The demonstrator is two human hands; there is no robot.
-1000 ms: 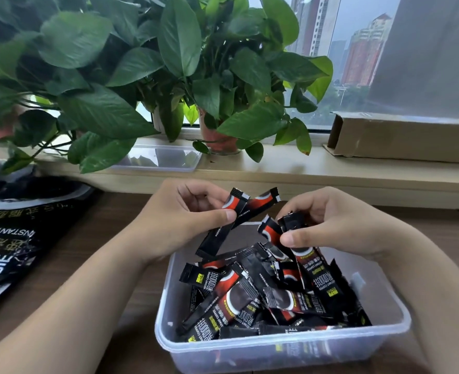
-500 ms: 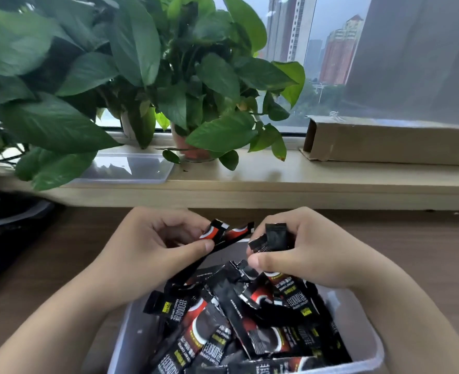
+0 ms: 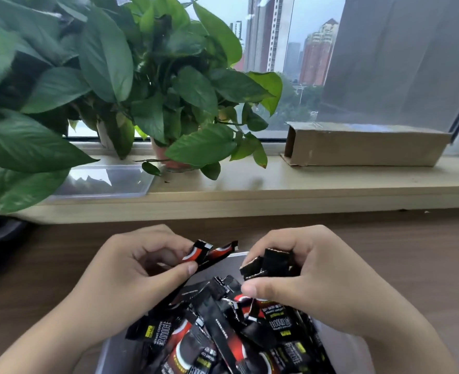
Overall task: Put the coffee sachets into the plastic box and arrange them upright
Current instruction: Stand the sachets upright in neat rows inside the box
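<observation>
Black foil with a red-and-white swirl covers every coffee sachet in view. Your left hand pinches two sachets between thumb and forefinger; their top ends poke out toward the window and their lower ends slant down to the heap. Your right hand is curled round a small bunch of sachets, thumb pressed across the front, with the crimped black ends sticking up out of the fingers. Your hands are near each other but apart, both over the far end of the clear plastic box, which sits on the brown wooden desk at the bottom of the view. Inside it the loose sachets lie in a heap, crossing one another, flat or tilted. On several you can see a yellow label patch and large white characters too blurred to read; the small print beside them looks like "INSTANT COFFEE". Beyond the desk, the pale windowsill carries a leafy potted plant, a clear plastic lid lying flat, and a long cardboard box on its side.
</observation>
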